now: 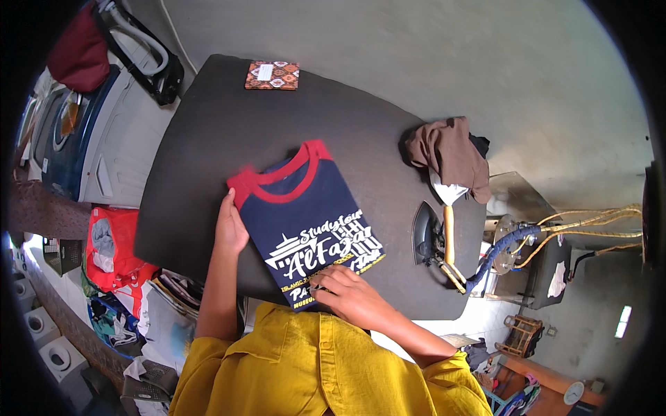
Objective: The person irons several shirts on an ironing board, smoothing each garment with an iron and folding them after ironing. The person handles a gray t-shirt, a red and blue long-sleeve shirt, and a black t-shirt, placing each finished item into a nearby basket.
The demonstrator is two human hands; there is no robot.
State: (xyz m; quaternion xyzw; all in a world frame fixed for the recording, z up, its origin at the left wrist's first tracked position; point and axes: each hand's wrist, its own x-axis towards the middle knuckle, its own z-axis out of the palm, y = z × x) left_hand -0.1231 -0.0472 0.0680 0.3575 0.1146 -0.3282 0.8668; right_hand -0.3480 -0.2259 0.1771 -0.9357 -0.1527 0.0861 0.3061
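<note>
A folded navy T-shirt (307, 208) with a red collar and printed lettering lies slanted over the near part of a dark padded table (208, 130). Its left edge, near the red shoulder, is gripped by my left hand (231, 223), thumb on top. My right hand (343, 294) rests on the shirt's lower edge with fingers bent; whether it pinches the fabric I cannot tell. To the right, a steam iron (427, 234) with a tan handle stands beside a hose wrapped in blue. A brown crumpled garment (447, 151) lies beyond the iron. A folded patterned cloth (286, 75) sits at the far edge.
Left of the table stand a washing machine (119, 135), a red plastic bag (119, 255) of clothes and a grey basket (151, 382). Yellow hoses (572, 231) run from the right side towards the iron. A grey wall (416, 52) borders the table's far side.
</note>
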